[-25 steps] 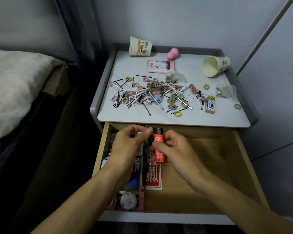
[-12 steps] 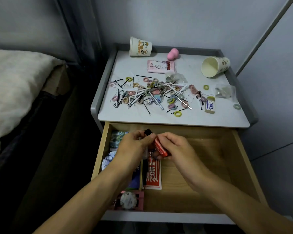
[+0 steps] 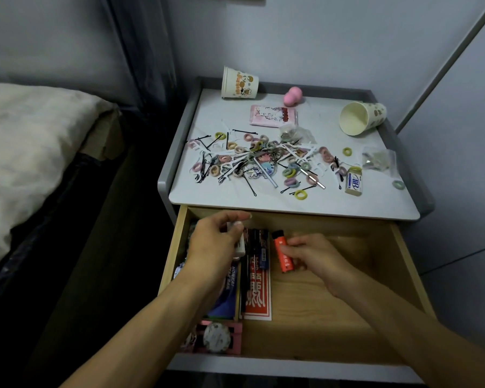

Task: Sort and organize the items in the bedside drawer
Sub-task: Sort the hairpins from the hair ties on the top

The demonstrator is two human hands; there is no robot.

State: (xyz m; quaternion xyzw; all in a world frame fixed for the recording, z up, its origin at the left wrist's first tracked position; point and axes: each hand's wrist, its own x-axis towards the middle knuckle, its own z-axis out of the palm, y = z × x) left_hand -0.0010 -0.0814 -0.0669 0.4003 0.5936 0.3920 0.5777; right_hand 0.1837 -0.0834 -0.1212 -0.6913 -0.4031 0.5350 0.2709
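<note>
The wooden drawer [image 3: 381, 275] is pulled open under the bedside table. My right hand [image 3: 314, 256] pinches an orange lighter [image 3: 282, 254] that lies low over the drawer floor. My left hand [image 3: 216, 245] holds a small white tube-like item [image 3: 239, 243] at the drawer's left. Between the hands lie dark pens [image 3: 256, 249] over a red card packet [image 3: 256, 296]. A blue packet [image 3: 227, 301] and a pink case with a round disc [image 3: 216, 337] sit along the left side.
The grey tabletop [image 3: 235, 196] holds a heap of hair ties and bobby pins [image 3: 261, 161], an eraser [image 3: 354, 182], a pink tissue pack [image 3: 273, 116], a pink sponge [image 3: 292, 95], two paper cups [image 3: 239, 83] [image 3: 361, 119] and a plastic bag [image 3: 378, 161]. A bed [image 3: 34, 152] lies left.
My right hand has carried the orange lighter down and to the right, away from my left hand, to just above the drawer floor. The left hand now holds a white item.
</note>
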